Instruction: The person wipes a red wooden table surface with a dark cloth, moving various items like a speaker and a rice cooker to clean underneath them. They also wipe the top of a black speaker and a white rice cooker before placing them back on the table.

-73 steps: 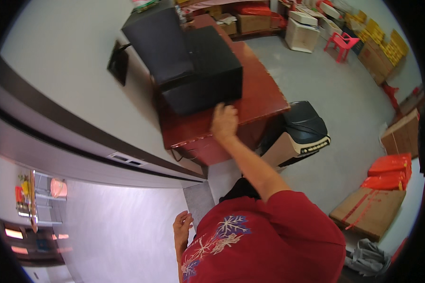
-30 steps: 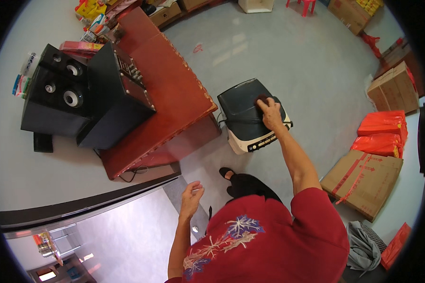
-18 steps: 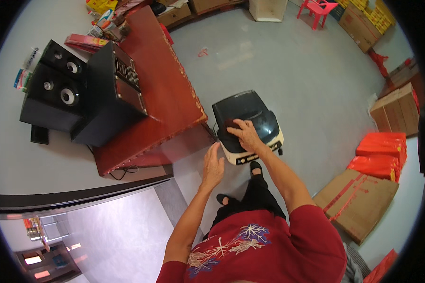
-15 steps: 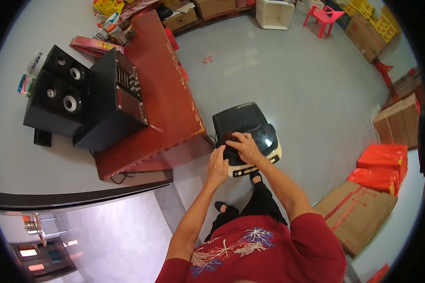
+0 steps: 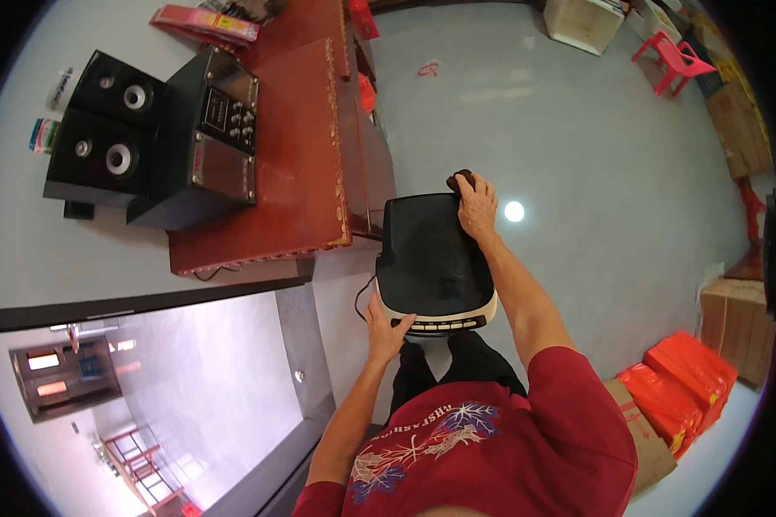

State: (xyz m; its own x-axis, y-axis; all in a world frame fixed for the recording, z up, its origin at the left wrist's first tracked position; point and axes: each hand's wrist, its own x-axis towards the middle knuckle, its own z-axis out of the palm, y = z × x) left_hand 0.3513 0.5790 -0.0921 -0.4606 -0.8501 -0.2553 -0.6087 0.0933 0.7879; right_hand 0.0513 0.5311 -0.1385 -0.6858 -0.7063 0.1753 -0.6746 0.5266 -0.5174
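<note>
I have both hands on a boxy appliance (image 5: 431,258) with a dark flat top, cream base and row of front buttons, below me in front of my dark-trousered legs. My left hand (image 5: 382,327) grips its front-left corner, thumb beside the buttons (image 5: 440,325). My right hand (image 5: 478,207) is closed over a dark piece (image 5: 459,180) at its back-right corner. A black cord (image 5: 358,300) loops out at the left. The appliance is beside the end of a worn red wooden desk (image 5: 293,198).
Black speakers (image 5: 95,164) and a control unit (image 5: 190,185) stand on the desk. A doorway threshold (image 5: 297,362) lies left. Boxes (image 5: 731,332) and red bags (image 5: 672,396) line the right. A pink chair (image 5: 672,60) and white foam box (image 5: 582,24) stand at the back.
The appliance has turned and now shows more of its flat top. My right hand moved to its back-right corner, my left to its front-left edge. The view has shifted.
</note>
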